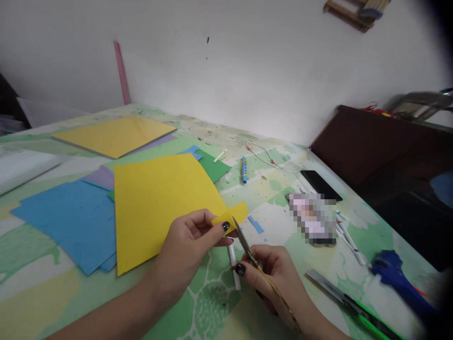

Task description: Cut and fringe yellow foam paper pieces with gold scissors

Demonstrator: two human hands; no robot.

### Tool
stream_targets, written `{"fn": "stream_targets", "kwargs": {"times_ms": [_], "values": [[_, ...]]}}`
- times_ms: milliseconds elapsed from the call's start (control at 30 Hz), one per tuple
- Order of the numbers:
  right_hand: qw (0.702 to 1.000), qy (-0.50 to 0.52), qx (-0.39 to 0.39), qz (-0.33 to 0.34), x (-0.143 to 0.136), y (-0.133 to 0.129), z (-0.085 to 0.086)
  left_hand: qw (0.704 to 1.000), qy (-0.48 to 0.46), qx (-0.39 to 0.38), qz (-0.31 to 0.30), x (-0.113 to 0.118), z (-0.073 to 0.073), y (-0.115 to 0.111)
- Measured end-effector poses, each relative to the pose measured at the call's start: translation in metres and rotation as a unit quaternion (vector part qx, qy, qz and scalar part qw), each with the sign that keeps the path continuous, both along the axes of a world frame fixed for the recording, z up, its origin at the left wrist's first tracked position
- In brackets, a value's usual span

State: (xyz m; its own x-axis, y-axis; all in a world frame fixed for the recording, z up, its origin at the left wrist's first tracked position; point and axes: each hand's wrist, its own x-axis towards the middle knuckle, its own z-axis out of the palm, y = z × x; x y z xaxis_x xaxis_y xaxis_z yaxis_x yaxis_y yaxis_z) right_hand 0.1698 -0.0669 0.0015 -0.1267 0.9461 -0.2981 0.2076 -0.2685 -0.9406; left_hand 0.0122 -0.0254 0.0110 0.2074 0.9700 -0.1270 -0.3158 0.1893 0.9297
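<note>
My left hand (pixel 198 241) pinches a small strip of yellow paper (pixel 240 212) between thumb and fingers. Closed around a pair of scissors (pixel 244 241) with gold handles is my right hand (pixel 276 274). The scissor tips meet the strip's lower edge, just right of my left thumb. Behind my left hand lies a large yellow sheet (pixel 159 198). A white stick-like piece (pixel 233 267) rests on the table below the scissors. Beside the strip is a small blue paper scrap (pixel 255 225).
Blue sheets (pixel 71 217) lie left, and a yellow-orange pad (pixel 120 134) behind. A small rolled blue tube (pixel 244 170) stands beyond the strip. To the right are two phones (pixel 311 217) (pixel 321 184), a box cutter (pixel 343 295) with its blade out, and a blue tool (pixel 399 278).
</note>
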Motion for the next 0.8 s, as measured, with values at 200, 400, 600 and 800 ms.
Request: {"fn": "stream_targets", "kwargs": {"times_ms": [200,400,600,800], "values": [[1.000,0.007,-0.001,0.002,0.0004,0.0006,-0.0014,1.000,0.004,-0.001,0.002,-0.0002,-0.0004,0.0005],[1.000,-0.008,0.013,-0.004,-0.0015,0.0018,0.0000,1.000,0.001,0.008,0.001,-0.0002,-0.0009,-0.0005],[1.000,-0.002,-0.003,-0.001,-0.0012,0.0017,-0.0001,1.000,0.009,0.007,0.001,-0.0005,-0.0007,-0.0006],[1.000,-0.011,0.005,-0.006,-0.0014,0.0015,-0.0001,1.000,0.002,0.003,0.002,-0.0002,-0.0016,0.0007]]}}
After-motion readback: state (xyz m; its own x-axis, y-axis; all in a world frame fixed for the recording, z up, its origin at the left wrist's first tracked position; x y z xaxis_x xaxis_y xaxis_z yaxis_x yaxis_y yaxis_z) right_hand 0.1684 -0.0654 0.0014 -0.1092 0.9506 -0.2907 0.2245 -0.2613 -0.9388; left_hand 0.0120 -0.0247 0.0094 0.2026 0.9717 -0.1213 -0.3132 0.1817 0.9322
